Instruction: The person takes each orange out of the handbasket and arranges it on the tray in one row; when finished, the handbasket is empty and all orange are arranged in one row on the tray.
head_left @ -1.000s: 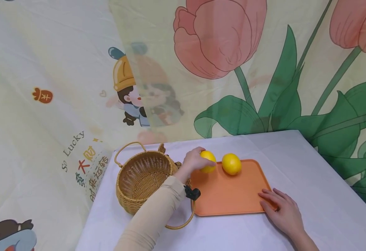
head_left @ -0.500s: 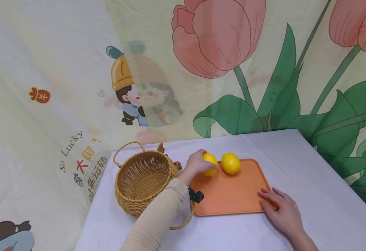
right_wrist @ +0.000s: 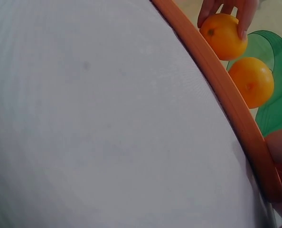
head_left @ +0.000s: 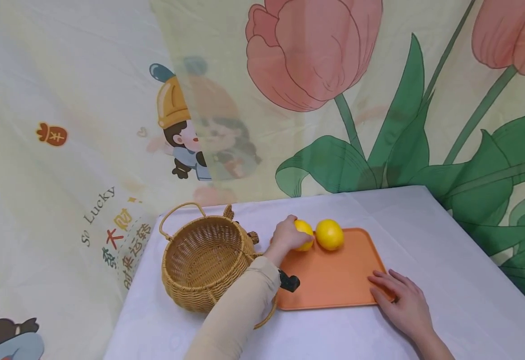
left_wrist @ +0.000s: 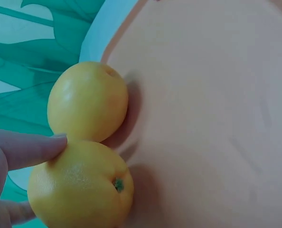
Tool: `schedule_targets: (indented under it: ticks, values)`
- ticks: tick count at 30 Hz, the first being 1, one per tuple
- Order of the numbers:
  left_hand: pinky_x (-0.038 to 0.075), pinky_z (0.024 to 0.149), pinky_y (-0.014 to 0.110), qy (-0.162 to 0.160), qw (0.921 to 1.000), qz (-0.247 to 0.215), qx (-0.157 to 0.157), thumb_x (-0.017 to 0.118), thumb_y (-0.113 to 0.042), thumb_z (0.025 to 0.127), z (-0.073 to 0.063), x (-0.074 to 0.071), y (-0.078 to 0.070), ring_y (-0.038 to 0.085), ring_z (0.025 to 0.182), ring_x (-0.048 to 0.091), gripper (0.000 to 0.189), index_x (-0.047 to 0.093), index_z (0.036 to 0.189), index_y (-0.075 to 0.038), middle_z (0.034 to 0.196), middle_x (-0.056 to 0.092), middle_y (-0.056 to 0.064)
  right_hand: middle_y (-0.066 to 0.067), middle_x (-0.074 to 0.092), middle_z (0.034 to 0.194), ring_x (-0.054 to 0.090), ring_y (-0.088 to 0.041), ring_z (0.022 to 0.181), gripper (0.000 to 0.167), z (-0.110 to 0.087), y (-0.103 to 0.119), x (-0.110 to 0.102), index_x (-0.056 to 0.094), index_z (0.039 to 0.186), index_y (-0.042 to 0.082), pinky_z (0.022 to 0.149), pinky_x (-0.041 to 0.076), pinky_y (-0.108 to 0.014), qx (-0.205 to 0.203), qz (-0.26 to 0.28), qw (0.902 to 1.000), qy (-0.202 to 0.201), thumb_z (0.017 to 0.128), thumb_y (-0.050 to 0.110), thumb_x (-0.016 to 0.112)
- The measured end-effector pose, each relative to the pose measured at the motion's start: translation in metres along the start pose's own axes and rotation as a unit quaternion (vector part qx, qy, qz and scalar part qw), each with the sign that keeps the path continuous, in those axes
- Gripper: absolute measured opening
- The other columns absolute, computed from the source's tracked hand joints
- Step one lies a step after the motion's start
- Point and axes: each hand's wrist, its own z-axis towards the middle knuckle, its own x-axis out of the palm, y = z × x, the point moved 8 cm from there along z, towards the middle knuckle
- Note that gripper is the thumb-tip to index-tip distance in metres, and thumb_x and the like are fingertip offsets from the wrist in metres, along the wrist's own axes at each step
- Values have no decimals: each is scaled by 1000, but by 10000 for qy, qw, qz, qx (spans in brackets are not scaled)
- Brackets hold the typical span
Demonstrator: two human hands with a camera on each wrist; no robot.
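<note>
In the head view my left hand (head_left: 288, 235) reaches over the far left of an orange tray (head_left: 330, 280). It grips an orange (left_wrist: 84, 185) between thumb and fingers; the fruit's green stem end shows in the left wrist view. Right beside it on the tray's far side sits a second orange (head_left: 330, 235), and the two overlap in the left wrist view. My right hand (head_left: 402, 302) rests at the near right corner of the tray, its fingers lying over the rim, nearly straight.
A round wicker basket (head_left: 172, 280) with looped handles stands left of the tray, partly behind my left sleeve (head_left: 239, 310). A white cloth (head_left: 460, 280) covers the table. Printed curtains (head_left: 226, 100) hang at the back and left.
My left hand has moved slightly right with the orange, narrowing the gap to the second orange. My right hand stays at the tray's corner.
</note>
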Motion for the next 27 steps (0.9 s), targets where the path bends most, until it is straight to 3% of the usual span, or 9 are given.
schedule_targets:
  ticks: [8, 15, 27]
  values:
    - [50, 87, 44, -168, 9997, 151, -73, 83, -37, 83, 1, -2, 4, 30, 102, 55, 78, 52, 148, -8, 127, 53, 20, -13, 68, 130, 44, -43, 133, 30, 4, 3, 2, 76, 120, 13, 106, 25, -70, -69, 50, 10000, -17, 91, 21, 79]
    - [50, 92, 46, -295, 9995, -23, 79, 83, -35, 84, 1, 0, 7, 32, 109, 58, 75, 52, 148, -11, 129, 59, 18, -13, 68, 131, 43, -44, 133, 31, 6, 5, 4, 76, 121, 13, 106, 25, -70, -74, 30, 10000, 15, 91, 22, 79]
    - [50, 94, 43, -262, 9987, 385, 188, 82, -38, 86, -1, 10, 3, 31, 111, 57, 75, 52, 150, -12, 129, 58, 17, -18, 66, 132, 42, -46, 133, 33, 1, 3, 5, 75, 122, 10, 108, 22, -71, 102, -69, 9999, 31, 91, 18, 78]
